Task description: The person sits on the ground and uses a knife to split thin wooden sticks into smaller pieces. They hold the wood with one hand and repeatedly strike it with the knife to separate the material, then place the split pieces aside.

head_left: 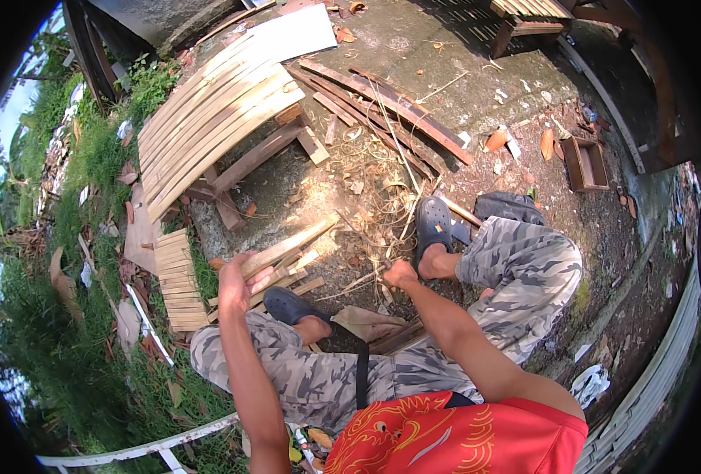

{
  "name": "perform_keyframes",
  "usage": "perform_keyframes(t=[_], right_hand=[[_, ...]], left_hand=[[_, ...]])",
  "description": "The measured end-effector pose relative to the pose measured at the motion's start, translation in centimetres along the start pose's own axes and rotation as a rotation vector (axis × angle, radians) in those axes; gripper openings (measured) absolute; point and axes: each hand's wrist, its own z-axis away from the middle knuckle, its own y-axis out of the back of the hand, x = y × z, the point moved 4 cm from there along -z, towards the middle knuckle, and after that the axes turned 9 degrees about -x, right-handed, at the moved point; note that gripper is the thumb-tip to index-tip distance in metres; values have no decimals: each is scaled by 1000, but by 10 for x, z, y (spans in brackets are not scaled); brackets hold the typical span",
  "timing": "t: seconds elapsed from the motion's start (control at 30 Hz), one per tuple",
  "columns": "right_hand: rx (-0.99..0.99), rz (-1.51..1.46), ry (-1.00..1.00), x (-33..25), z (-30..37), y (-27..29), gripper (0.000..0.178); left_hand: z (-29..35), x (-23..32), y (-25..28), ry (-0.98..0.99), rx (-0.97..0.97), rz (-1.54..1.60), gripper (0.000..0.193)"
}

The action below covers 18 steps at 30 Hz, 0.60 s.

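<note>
My left hand is closed around one end of a split bamboo slat, which points away to the right over the ground. Several more bamboo strips lie beneath it, beside my left clog. My right hand is closed in a fist near my right clog. Thin pale strips show at its fingers, but what it grips is too small to make out.
A low wooden frame topped with bamboo slats stands ahead on the left, a smaller slatted panel nearer. Dark wooden planks and curled bamboo shavings lie ahead. An open wooden box and a black bag are at right.
</note>
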Motion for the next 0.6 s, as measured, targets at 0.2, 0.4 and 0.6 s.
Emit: perform_keyframes(t=[0.2,0.4,0.6], right_hand=[[29,-52,49,4,21,8,42],[281,-200,520,-85,76,42,44],[446,-382,861,-146,109,66,23]], left_hand=[[21,-35,36,136,-9,-226,36],[27,-64,39,17,10,-108,38],[24,-64,19,-67,18,-77,56]])
